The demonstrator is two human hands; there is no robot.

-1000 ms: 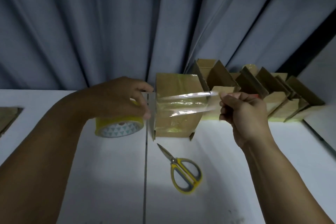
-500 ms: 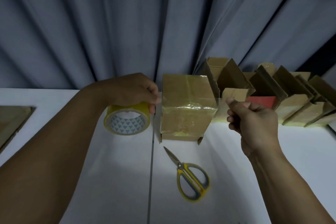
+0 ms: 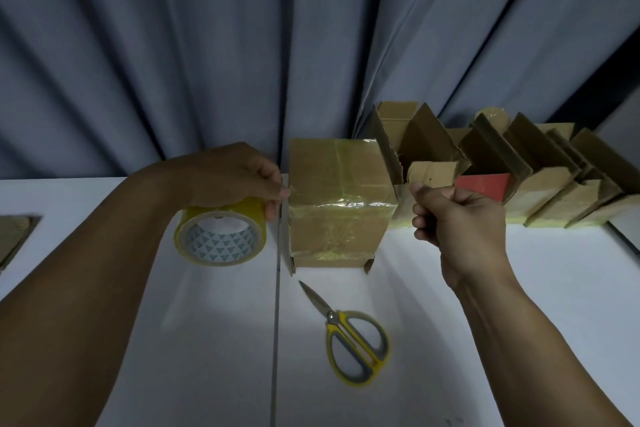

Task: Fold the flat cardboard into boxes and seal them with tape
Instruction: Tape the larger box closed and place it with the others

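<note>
Taping the box (image 3: 339, 204) between the hands: left hand (image 3: 239, 180) grips the tape roll (image 3: 221, 236), right hand (image 3: 460, 218) clenched, contents unclear; cutting next likely requires the scissors (image 3: 353, 340) lying short of both hands.

White counter (image 3: 485, 305) with a seam (image 3: 276, 340) running down the middle. A taped-up box (image 3: 337, 218) stands just right of that seam, and yellow-handled scissors (image 3: 353, 340) lie closed in front of it. A row of open boxes (image 3: 554, 194) lines the back right, and there's some flat cardboard (image 3: 14, 236) at the far left edge.
</note>
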